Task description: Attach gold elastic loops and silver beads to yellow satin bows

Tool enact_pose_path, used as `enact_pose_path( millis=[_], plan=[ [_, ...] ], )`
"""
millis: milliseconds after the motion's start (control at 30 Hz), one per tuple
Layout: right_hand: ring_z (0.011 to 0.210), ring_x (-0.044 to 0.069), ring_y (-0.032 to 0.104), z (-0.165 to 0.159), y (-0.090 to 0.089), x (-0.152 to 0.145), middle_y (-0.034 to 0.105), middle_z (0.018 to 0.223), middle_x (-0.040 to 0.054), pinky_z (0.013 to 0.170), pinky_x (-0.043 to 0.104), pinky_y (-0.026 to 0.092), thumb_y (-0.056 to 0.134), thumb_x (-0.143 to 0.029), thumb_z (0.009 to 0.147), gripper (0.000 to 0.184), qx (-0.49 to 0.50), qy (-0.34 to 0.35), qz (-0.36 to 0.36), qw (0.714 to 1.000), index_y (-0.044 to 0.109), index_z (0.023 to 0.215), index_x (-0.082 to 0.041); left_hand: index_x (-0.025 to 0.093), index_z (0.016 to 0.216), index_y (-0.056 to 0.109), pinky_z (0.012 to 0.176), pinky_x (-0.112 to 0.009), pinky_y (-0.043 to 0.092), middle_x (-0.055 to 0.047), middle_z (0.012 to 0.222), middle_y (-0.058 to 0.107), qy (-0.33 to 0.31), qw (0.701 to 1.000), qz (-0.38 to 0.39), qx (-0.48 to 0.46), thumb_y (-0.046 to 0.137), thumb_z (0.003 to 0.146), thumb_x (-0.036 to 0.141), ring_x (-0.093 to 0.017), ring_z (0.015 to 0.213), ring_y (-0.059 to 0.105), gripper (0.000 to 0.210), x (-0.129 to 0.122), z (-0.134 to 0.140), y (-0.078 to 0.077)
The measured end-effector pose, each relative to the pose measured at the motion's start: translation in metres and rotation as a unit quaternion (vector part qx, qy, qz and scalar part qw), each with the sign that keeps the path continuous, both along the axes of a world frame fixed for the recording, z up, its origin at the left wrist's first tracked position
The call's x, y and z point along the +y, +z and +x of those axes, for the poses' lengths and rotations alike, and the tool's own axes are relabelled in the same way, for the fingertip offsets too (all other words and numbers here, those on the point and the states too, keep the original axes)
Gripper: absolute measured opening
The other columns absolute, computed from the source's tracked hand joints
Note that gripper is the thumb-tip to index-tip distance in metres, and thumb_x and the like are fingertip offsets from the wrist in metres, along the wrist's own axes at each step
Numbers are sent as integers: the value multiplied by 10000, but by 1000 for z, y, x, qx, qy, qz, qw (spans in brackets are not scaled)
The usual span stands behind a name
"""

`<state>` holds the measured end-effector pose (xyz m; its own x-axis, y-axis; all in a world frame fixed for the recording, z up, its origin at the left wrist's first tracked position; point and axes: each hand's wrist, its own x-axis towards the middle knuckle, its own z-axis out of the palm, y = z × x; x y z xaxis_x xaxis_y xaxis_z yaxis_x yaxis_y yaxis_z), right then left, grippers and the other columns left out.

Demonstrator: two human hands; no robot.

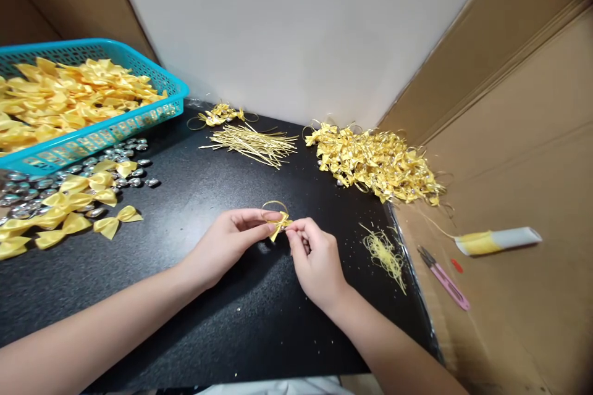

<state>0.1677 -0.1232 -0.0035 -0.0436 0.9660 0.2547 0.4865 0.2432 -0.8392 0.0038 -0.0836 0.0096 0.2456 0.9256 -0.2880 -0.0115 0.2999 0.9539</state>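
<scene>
At the center of the frame, two bare hands meet over a black tabletop (185, 339). The left hand (227, 237), its grip pinching a small yellow bow (280, 222) between thumb and fingers, is just left of center; a thin gold loop (277, 202) rises above the bow. The right hand (319, 259) has thumb and forefinger pinched on the bow's right edge. At upper left, a turquoise basket (173, 105) holds many yellow ribbon bows (78, 99); silver beads (135, 182) and loose bows (107, 226) lie below it. Gold strips (257, 145) lie at upper center. Right of them sits a heap of beaded bows (375, 160). At right are tangled thread (384, 253) and pink snips (447, 284) on cardboard (504, 321).
</scene>
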Motion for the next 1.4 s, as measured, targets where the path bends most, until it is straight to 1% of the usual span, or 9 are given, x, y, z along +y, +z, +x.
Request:
enact_pose_path(
  millis=[200, 433, 567, 700, 800, 1000, 1167, 1333, 1400],
  plan=[
    [511, 110, 502, 1, -1, -1, 586, 635, -5, 505, 222, 362, 470, -217, 912, 144, -21, -5, 10, 1000, 579, 824, -183, 191, 872, 790, 723, -282, 540, -69, 897, 786, 5, 1000, -6, -4, 780, 651, 334, -194, 753, 697, 263, 1, 0, -1],
    [459, 104, 451, -3, -3, -3, 557, 605, -13, 474, 225, 316, 455, -216, 917, 153, -43, -18, 15, 999, 569, 820, -185, 213, 853, 792, 809, -282, 550, -64, 950, 785, 11, 1000, 15, 7, 786, 648, 364, -220, 879, 713, 255, -2, 2, 1],
    [434, 104, 441, -7, -6, -5, 551, 583, -18, 477, 229, 320, 440, -206, 918, 153, -54, -35, 11, 998, 559, 824, -187, 219, 852, 794, 839, -308, 559, -63, 961, 785, 14, 999, 28, 23, 782, 646, 382, -243, 912, 717, 263, -2, 3, 3],
    [462, 119, 496, -10, -7, -7, 576, 588, -12, 508, 231, 359, 447, -204, 910, 139, -41, -44, 0, 998, 566, 840, -190, 220, 852, 795, 867, -342, 565, -66, 969, 784, 12, 999, 40, 21, 784, 651, 393, -261, 927, 718, 265, -3, 4, 5],
    [503, 132, 541, -12, -6, -8, 597, 612, -4, 531, 232, 382, 444, -213, 916, 151, -22, -31, -17, 999, 585, 865, -191, 216, 860, 793, 865, -352, 572, -73, 977, 782, 10, 999, 46, 19, 788, 653, 400, -265, 930, 718, 277, -5, 5, 6],
    [548, 138, 578, -12, -4, -7, 602, 606, -6, 560, 229, 412, 445, -233, 925, 180, 19, -24, -46, 998, 576, 806, -199, 185, 870, 773, 824, -340, 584, -85, 946, 781, 15, 998, 61, -5, 817, 615, 368, -252, 881, 723, 316, -5, 5, 3],
    [555, 133, 568, -13, -6, -6, 595, 606, -10, 561, 225, 404, 449, -242, 925, 173, 35, -21, -55, 998, 573, 814, -195, 181, 867, 765, 788, -323, 579, -80, 910, 776, 8, 994, 104, 33, 777, 670, 355, -233, 831, 717, 263, -4, 3, 0],
    [540, 129, 551, -14, -7, -6, 588, 597, -13, 552, 222, 395, 449, -254, 927, 179, 40, -21, -58, 997, 569, 809, -194, 190, 785, 769, 778, -282, 559, -72, 878, 748, 18, 975, 205, 81, 741, 706, 307, -217, 864, 686, 144, -4, 2, 3],
    [535, 128, 548, -14, -7, -6, 591, 595, -13, 545, 219, 394, 451, -255, 927, 180, 40, -21, -56, 997, 575, 811, -193, 189, 770, 760, 731, -271, 560, -64, 835, 740, 19, 974, 208, 88, 737, 709, 307, -207, 809, 684, 134, -4, 1, 3]
  ],
)
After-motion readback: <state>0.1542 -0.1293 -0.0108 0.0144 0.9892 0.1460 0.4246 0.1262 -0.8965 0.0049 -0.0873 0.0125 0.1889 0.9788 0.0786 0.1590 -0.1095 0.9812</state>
